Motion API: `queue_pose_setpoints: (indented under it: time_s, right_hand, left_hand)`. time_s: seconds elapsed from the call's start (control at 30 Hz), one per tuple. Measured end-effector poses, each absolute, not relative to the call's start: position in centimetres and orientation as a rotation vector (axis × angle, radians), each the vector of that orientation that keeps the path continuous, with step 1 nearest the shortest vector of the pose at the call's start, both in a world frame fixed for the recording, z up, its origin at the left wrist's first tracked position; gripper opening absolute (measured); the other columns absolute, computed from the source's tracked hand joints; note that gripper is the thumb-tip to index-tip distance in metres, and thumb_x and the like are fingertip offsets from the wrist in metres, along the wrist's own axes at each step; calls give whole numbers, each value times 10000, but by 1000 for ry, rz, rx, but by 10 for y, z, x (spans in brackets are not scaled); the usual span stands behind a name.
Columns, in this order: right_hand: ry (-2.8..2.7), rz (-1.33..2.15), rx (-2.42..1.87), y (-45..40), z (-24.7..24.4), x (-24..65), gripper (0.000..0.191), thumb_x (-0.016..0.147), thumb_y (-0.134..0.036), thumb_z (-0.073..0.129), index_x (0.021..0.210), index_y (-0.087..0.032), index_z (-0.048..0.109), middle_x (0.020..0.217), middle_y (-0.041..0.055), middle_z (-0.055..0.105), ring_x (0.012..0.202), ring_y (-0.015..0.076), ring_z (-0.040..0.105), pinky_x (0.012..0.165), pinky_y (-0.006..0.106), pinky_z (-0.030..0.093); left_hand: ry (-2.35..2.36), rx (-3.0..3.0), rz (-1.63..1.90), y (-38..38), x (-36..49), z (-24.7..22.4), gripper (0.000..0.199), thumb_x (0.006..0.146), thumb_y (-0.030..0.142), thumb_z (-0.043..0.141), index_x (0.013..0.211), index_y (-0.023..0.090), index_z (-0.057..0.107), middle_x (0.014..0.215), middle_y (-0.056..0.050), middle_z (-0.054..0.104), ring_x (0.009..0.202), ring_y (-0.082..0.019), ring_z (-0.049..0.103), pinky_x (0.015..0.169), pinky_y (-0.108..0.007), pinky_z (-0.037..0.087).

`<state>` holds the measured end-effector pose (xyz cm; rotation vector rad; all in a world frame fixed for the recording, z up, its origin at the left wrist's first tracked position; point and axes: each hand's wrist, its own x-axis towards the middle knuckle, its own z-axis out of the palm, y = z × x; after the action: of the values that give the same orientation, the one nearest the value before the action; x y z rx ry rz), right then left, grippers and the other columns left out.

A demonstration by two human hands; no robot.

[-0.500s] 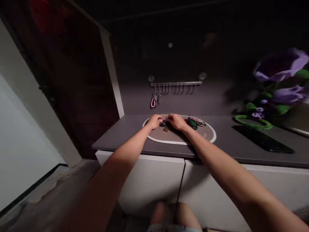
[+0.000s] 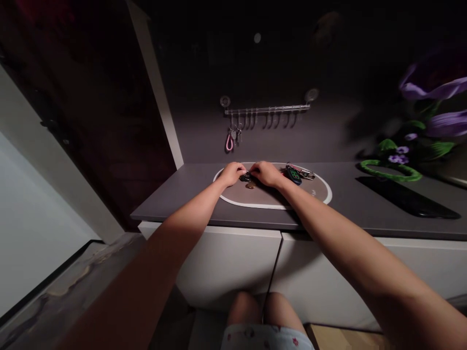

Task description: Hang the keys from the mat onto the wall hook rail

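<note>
Both hands rest over a brown oval mat with a white rim on the grey counter. My left hand has its fingers curled at the left of a small dark bunch, perhaps keys. My right hand is closed on the other side, its fingertips at the same bunch. What the fingertips pinch is too small to make out. A small brown item lies just in front of the bunch. Right of my right hand, a dark key fob with green marks lies beside a metal clip.
A hook rail is fixed to the wall, with a pink loop and keys hanging at its left end. A long black object, a green ring and purple flowers stand at the right. White cabinet doors are below.
The camera view has tilted down, so the wall rail and mat appear higher and slightly larger. Both hands stay close together at the dark bunch.
</note>
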<state>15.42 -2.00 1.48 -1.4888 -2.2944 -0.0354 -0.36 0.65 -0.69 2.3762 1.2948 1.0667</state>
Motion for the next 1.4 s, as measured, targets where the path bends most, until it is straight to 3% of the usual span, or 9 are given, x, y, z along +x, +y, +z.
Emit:
queue_pose_setpoints:
  time_s: [0.33, 0.67, 1.0, 1.4]
  right_hand:
    - [-2226, 72, -1466, -23, 19, 154, 186, 755, -231, 546, 871, -151, 669, 823, 64, 676, 712, 142, 575, 650, 218, 370]
    - [-1993, 319, -1320, -19, 17, 156, 164, 697, -251, 593, 810, -140, 636, 757, 30, 649, 661, 116, 537, 668, 235, 404]
    - [-1724, 744, -987, -24, 23, 150, 171, 694, -242, 577, 819, -126, 584, 802, 43, 619, 699, 107, 533, 759, 279, 426]
    - [-1663, 794, -972, -24, 22, 150, 313, 636, -407, 634, 754, -127, 559, 709, 17, 585, 615, 82, 473, 643, 236, 402]
  left_hand:
    - [1049, 1795, 1279, 5, -3, -4, 90, 700, 192, 593, 728, 109, 609, 635, 4, 586, 575, -78, 485, 602, -214, 389]
    - [788, 1435, 1264, 1, -2, 1, 142, 686, 225, 655, 729, 111, 581, 600, 21, 546, 479, -32, 444, 472, -165, 332]
    - [683, 1293, 1260, -2, -4, 5, 144, 689, 218, 657, 760, 125, 572, 673, 15, 573, 614, -54, 529, 580, -183, 384]
    - [735, 1374, 1235, -3, -3, 6, 198, 694, 279, 655, 813, 133, 595, 738, -6, 598, 636, -56, 527, 584, -192, 373]
